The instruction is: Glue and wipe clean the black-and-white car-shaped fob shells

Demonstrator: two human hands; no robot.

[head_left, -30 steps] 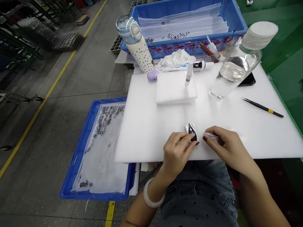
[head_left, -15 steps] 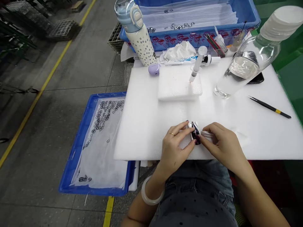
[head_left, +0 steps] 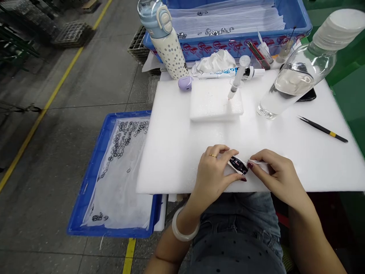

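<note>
A small glossy black piece with a white edge lies slanted near the front of the white foam board. Thumb and fingers of my left hand grip it from the left side. My right hand pinches a folded white cloth, whose tip meets the right end of the black piece. Part of the cloth is hidden under my right fingers. Beyond my hands sits a white foam block, with a syringe standing tilted on it.
A clear bottle of liquid and black tweezers are on the right. A dotted flask, a purple case and a crumpled tissue line the back, before a blue bin. Lower left, a blue tray bears many small black rings.
The black piece has turned from nearly upright in view to slanting down to the right. My left fingers have shifted around it, and my right hand with the cloth has moved slightly right.
</note>
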